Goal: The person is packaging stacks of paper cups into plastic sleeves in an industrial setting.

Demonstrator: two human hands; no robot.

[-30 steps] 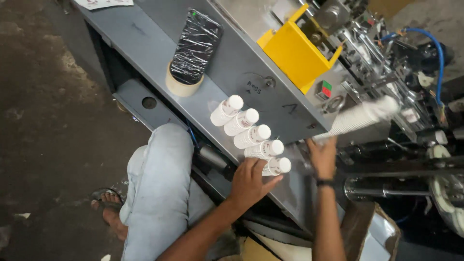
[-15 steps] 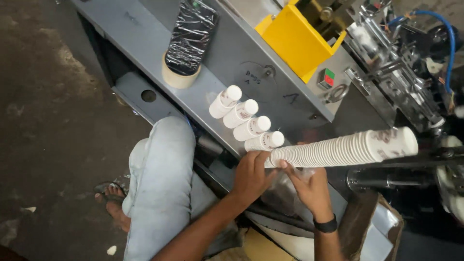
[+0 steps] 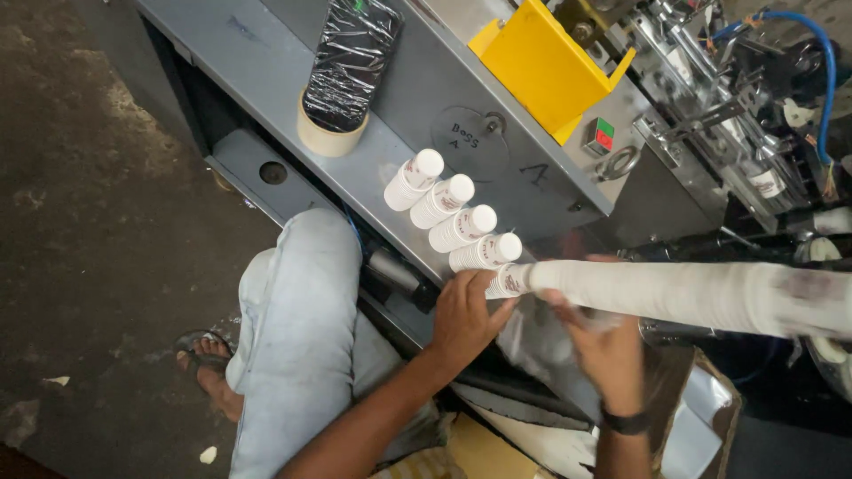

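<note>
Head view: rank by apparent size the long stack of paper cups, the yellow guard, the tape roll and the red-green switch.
1. Long stack of paper cups, though it is nearest the camera.
2. Yellow guard.
3. Tape roll.
4. Red-green switch.

Left hand (image 3: pixel 466 315) grips short cup stack (image 3: pixel 508 280) on grey bench (image 3: pixel 266 62) — right hand (image 3: pixel 603 341) steadies a long, blurred cup stack (image 3: pixel 692 293).

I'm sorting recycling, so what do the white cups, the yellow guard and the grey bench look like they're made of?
Cups: probably paper, matte white with thin rolled rims, nested tightly. The long stack by both hands looks the same. Yellow guard: likely painted sheet metal, with sharp folded edges. Grey bench: painted metal, flat and scuffed.
</note>
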